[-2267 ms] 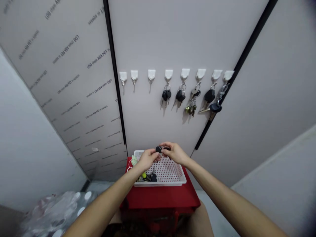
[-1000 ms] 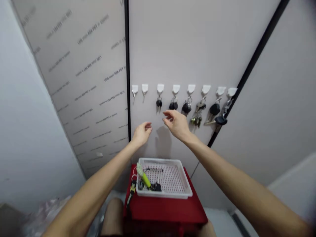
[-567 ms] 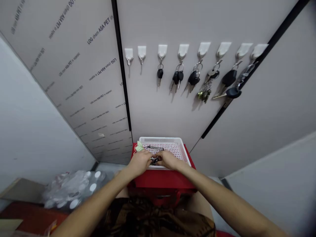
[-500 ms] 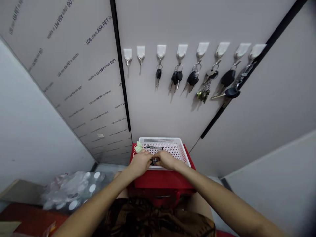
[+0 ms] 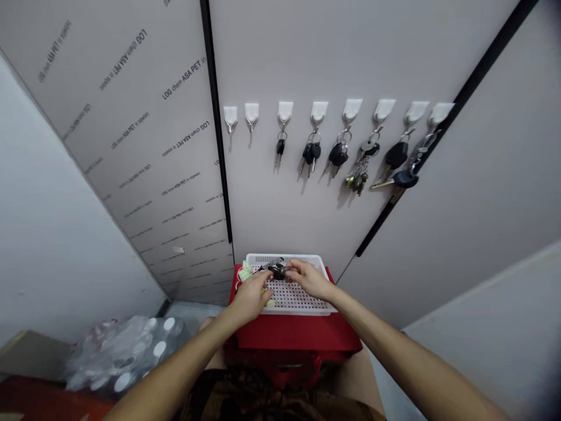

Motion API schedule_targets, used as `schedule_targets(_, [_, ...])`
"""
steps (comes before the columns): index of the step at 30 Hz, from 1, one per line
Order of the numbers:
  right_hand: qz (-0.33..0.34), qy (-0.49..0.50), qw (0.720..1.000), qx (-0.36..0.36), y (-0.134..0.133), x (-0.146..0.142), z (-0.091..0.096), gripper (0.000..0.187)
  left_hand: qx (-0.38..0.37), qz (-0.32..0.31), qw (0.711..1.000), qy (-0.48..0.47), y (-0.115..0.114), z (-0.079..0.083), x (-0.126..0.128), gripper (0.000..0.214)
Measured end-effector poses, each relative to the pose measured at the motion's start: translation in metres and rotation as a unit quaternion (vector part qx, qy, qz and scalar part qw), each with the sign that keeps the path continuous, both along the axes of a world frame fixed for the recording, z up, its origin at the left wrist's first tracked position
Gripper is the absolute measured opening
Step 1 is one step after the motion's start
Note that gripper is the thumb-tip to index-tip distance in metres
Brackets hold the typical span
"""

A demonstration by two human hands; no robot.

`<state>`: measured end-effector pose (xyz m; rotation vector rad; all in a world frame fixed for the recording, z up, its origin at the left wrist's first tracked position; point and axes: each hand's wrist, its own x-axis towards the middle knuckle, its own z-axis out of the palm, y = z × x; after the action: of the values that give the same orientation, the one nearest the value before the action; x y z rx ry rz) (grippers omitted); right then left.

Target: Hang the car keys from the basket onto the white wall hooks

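Note:
Over a white perforated basket [image 5: 302, 298], a bunch of dark keys [image 5: 277, 271] hangs between my two hands. My right hand [image 5: 310, 280] is closed in a pinch at the right side of the bunch. From the left, my left hand [image 5: 251, 297] reaches in with thumb and forefinger apart; its fingertips are at the keys' left edge, and I cannot tell whether they grip. A pale green folded piece [image 5: 245, 271] lies at the basket's left end. Small yellowish pieces [image 5: 270, 303] rest on the basket floor beside my left thumb.
The basket stands on a red box [image 5: 298, 333] before a panelled wall. Several white hooks [image 5: 285, 111] run along the wall, most with key bunches [image 5: 311, 153] hanging; the two leftmost hold none. Plastic-wrapped bottles [image 5: 131, 356] stand at the lower left.
Both hands moved away from the basket's near edge toward its back, and the keys came into clearer view between them. My left hand's fingers spread apart. The camera view shifted slightly.

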<state>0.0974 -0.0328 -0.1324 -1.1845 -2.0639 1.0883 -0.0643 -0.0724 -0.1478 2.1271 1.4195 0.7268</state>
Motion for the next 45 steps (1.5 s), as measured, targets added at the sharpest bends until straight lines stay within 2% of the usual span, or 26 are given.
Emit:
schedule_targets(2, [0.002,0.059,0.998,-0.027,-0.002,-0.002,0.009,0.009,-0.024,0.016,0.997,-0.076,0.005,0.003,0.005,0.039])
schedule_targets(5, [0.017,0.096,0.994,-0.043,-0.006,-0.004,0.022,0.012,-0.033,0.039,0.984,-0.169,0.012,0.011,0.01,0.042])
schedule_targets(8, [0.035,0.117,0.99,-0.065,-0.01,-0.005,0.03,0.014,-0.026,0.025,0.98,-0.196,0.016,0.024,0.011,0.035])
schedule_targets(12, [-0.001,0.124,0.99,-0.073,-0.009,-0.004,0.035,0.016,-0.051,-0.01,0.976,-0.21,0.019,0.035,0.009,0.025])
schedule_targets(14, [-0.026,0.094,0.995,-0.032,-0.009,-0.003,0.038,0.015,-0.072,-0.005,0.968,-0.24,0.021,0.039,0.008,0.026])
schedule_targets(16, [-0.054,0.043,0.995,0.065,-0.01,-0.001,0.043,0.015,-0.096,-0.009,0.956,-0.277,0.023,0.042,0.007,0.027])
schedule_targets(18, [-0.057,-0.004,0.982,0.18,-0.011,-0.001,0.048,0.019,-0.129,-0.016,0.944,-0.302,0.025,0.046,0.006,0.031])
schedule_targets(20, [-0.027,-0.036,0.966,0.256,-0.013,-0.002,0.05,0.02,-0.164,-0.027,0.934,-0.318,0.027,0.051,0.006,0.034])
schedule_targets(22, [0.0,-0.055,0.957,0.284,-0.013,-0.005,0.051,0.015,-0.19,-0.03,0.922,-0.338,0.027,0.053,0.004,0.036])
schedule_targets(26, [-0.003,-0.058,0.956,0.288,-0.011,-0.011,0.059,0.011,-0.247,-0.041,0.902,-0.353,0.03,0.061,-0.001,0.037])
schedule_targets(28, [-0.023,-0.061,0.96,0.273,-0.007,-0.015,0.073,0.013,-0.23,-0.034,0.906,-0.353,0.033,0.071,-0.004,0.034])
schedule_targets(32, [-0.085,-0.048,0.965,0.243,0.014,-0.026,0.122,0.014,-0.099,-0.037,0.914,-0.391,0.047,0.108,-0.003,0.028])
schedule_targets(34, [-0.109,-0.028,0.958,0.265,0.028,-0.034,0.15,0.014,-0.048,-0.038,0.912,-0.405,0.056,0.13,-0.001,0.026])
schedule_targets(40, [-0.156,-0.031,0.908,0.388,0.06,-0.068,0.225,0.014,0.045,0.05,0.883,-0.464,0.087,0.194,-0.013,0.015])
schedule_targets(43, [-0.184,-0.05,0.898,0.396,0.069,-0.087,0.249,0.016,0.074,0.08,0.872,-0.478,0.1,0.216,-0.023,0.01])
schedule_targets(45, [-0.203,-0.061,0.895,0.392,0.075,-0.097,0.256,0.018,0.088,0.11,0.873,-0.467,0.108,0.224,-0.028,0.009])
